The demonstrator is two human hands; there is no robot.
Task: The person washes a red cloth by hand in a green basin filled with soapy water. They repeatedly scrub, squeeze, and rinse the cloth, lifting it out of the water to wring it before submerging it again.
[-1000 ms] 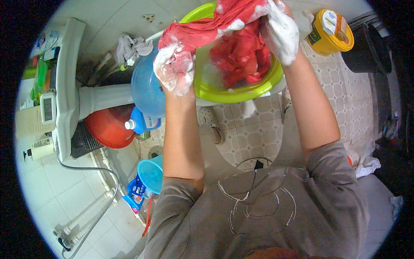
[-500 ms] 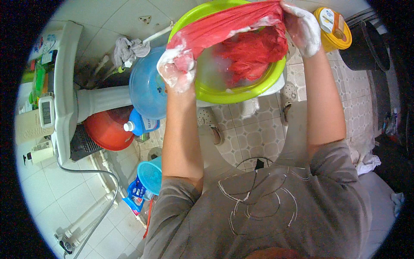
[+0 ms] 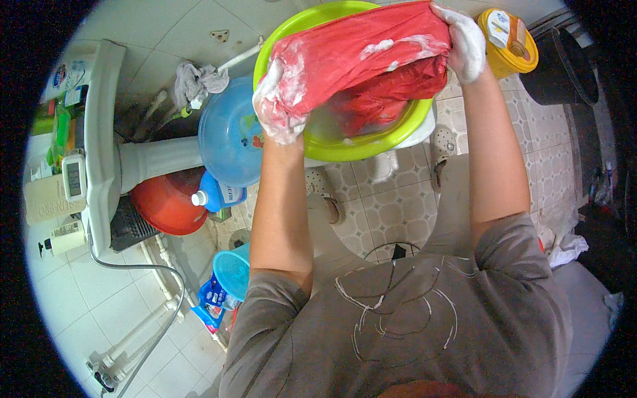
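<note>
A wet red cloth (image 3: 358, 50), streaked with white suds, is stretched between my hands above a lime-green basin (image 3: 391, 141). My left hand (image 3: 280, 109), covered in foam, is closed on the cloth's left end at the basin's left rim. At the upper right my right hand (image 3: 464, 48), also coated in foam, grips the other end. The lower part of the cloth hangs into cloudy water in the basin. What kind of garment or fabric it is, I cannot tell.
Left of the basin are a blue basin (image 3: 222, 149), a red basin (image 3: 169, 205) and a blue bottle (image 3: 222, 192) beside a white sink (image 3: 99, 146). A yellow bucket (image 3: 511, 60) and a black bin (image 3: 557, 76) stand at the right. A grey rag (image 3: 199, 83) hangs on a pipe.
The red cloth has been spread wider and now covers more of the basin. My left hand has shifted slightly right and turned; my right hand still holds its end.
</note>
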